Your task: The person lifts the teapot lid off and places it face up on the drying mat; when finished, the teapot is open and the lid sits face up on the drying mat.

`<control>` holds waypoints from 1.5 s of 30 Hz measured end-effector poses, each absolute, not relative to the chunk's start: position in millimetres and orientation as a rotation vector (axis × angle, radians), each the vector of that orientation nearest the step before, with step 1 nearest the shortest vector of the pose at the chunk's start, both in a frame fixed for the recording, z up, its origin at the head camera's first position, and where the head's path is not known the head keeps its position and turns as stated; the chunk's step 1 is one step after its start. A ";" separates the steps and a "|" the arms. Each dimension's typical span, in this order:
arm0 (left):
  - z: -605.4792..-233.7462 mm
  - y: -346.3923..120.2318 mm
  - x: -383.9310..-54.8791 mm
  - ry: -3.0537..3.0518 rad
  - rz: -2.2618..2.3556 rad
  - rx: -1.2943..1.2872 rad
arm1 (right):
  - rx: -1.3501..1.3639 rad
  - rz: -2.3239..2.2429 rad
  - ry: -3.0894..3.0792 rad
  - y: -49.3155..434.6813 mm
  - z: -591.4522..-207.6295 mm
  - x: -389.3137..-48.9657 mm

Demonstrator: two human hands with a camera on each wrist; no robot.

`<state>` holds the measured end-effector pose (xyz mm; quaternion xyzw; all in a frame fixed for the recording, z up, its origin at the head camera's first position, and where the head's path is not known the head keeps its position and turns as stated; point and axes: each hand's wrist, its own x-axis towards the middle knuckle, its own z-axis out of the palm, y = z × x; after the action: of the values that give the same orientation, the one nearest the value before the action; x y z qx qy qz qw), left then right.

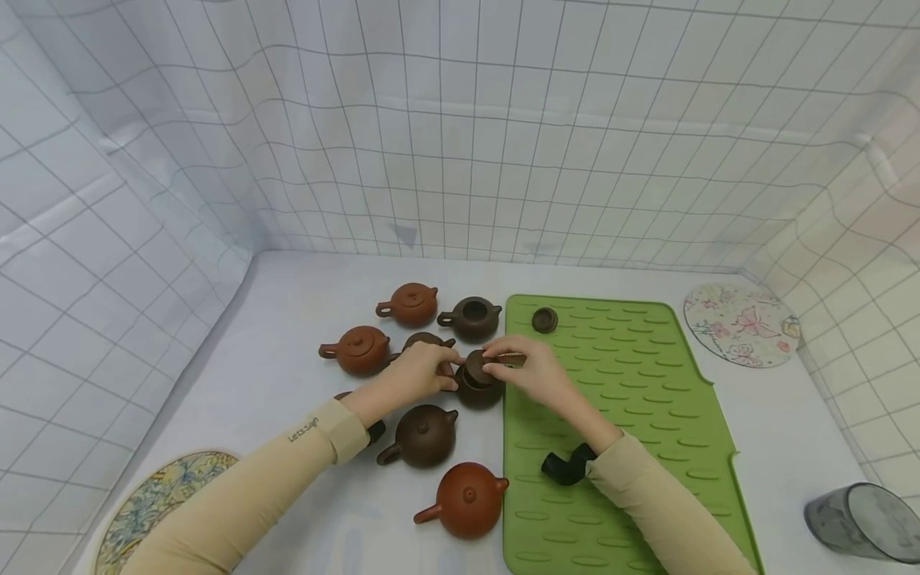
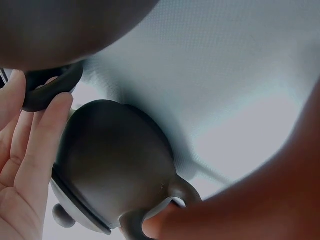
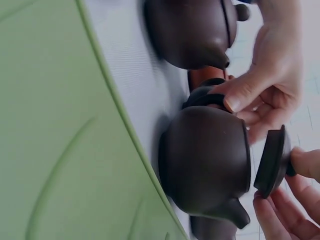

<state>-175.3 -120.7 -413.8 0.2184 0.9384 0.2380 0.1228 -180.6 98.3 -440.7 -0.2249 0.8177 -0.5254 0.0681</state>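
Between my two hands stands a dark brown teapot [image 1: 480, 396], its round mouth uncovered. My left hand [image 1: 415, 374] holds its loop handle [image 2: 55, 95] between thumb and fingers. My right hand [image 1: 535, 374] pinches the teapot's dark lid [image 3: 272, 161] by the knob. The lid is tilted and stands just apart from the rim in the right wrist view. Another lidded dark brown teapot [image 2: 115, 160] sits close by my left hand. Behind, a dark teapot [image 1: 474, 318] has its mouth uncovered, and a small dark lid [image 1: 545, 319] lies upside down on the green mat [image 1: 611, 383].
Reddish teapots [image 1: 362, 350] stand at the left and back, another red teapot [image 1: 470, 500] in front. A dark teapot [image 1: 424, 436] is near my left forearm. A glass cup [image 1: 862, 521] and a patterned round board [image 1: 743, 323] lie right; a colourful round mat [image 1: 154, 499] lies front left.
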 end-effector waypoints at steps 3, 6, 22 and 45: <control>-412.9 -120.0 -175.2 2.729 0.709 0.631 | -0.541 -1.698 2.333 107.5 -440.9 -181.9; -412.8 -119.7 -174.9 2.725 0.717 0.631 | -0.370 -1.741 2.239 117.3 -441.4 -183.5; -415.4 -122.0 -175.3 2.724 0.713 0.612 | -0.056 -2.068 1.657 162.0 -448.2 -187.7; -415.6 -121.1 -173.5 2.729 0.700 0.609 | 0.098 -1.699 2.148 189.8 -463.2 -198.2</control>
<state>-173.5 -121.1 -415.6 0.2094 0.9389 0.2408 0.1292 -198.2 189.8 -463.2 0.0349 0.7682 -0.6074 0.1993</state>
